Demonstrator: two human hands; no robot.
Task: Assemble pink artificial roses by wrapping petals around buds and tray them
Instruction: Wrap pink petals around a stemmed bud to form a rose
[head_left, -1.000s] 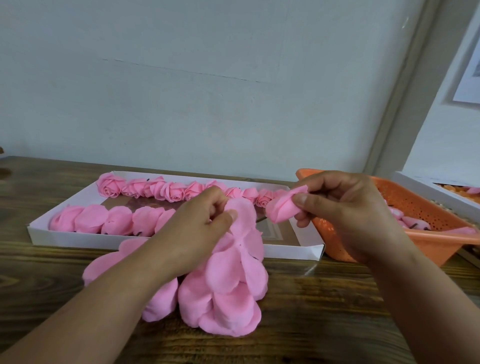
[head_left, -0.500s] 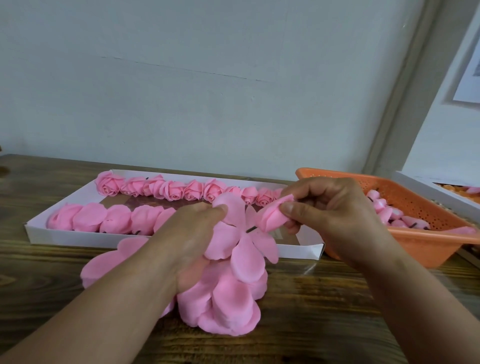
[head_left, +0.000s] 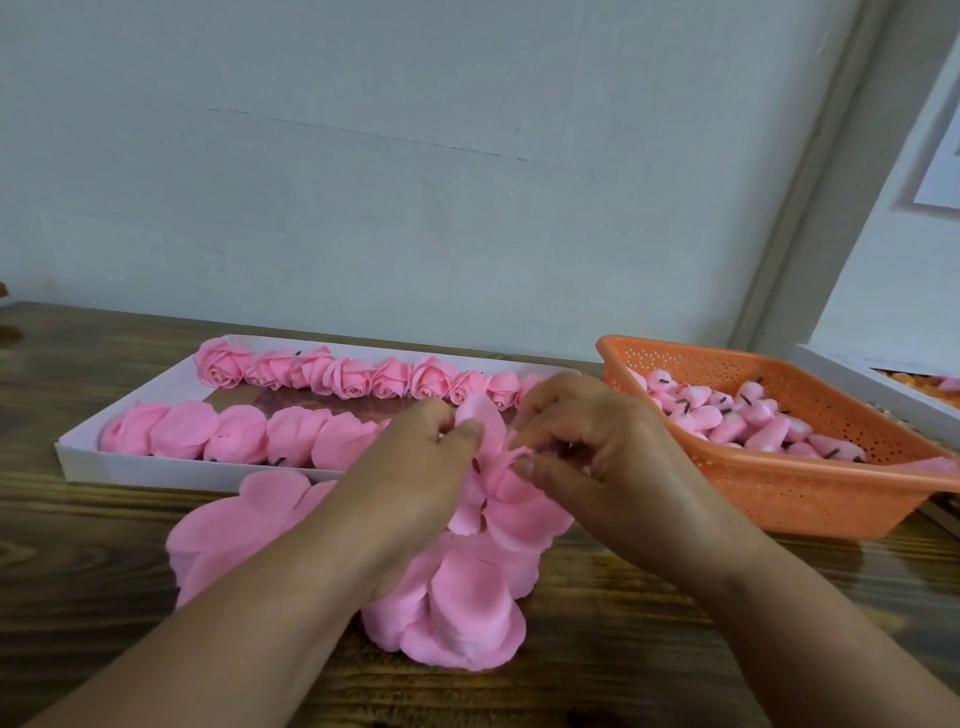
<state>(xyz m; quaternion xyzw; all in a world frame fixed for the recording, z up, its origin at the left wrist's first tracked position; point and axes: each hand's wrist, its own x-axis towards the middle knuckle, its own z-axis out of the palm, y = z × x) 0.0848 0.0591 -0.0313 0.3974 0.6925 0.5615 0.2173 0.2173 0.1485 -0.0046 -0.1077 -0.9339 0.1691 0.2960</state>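
Both hands meet over the middle of the table, just in front of the tray's near right corner. Left hand (head_left: 415, 467): thumb and forefinger pinch the upper edge of a petal sheet (head_left: 488, 499), one lobe standing up between the two hands. Right hand (head_left: 587, 447): fingers curled tight, tips pressed into the centre of the same sheet. Whether the bud is in that grip cannot be told; the fingers hide it.

The held sheet hangs from the fingers and drapes down onto a loose pile of petal sheets (head_left: 457, 608) lying on the wooden table (head_left: 675, 649), directly under and slightly toward the person from the hands. More of the pile spreads left beneath the left forearm.

Behind the hands, a shallow white tray (head_left: 156, 470). Far row: finished roses (head_left: 353, 376), side by side, faces toward the camera. Near row: roses (head_left: 234, 434) lying with their outer petals showing, row ends by the left hand.

Right of the hands, touching nothing in them: orange perforated basket (head_left: 810, 499) holding pink buds (head_left: 753, 421) with dark stubs. Another white box edge (head_left: 872, 384) at far right, contents unclear.
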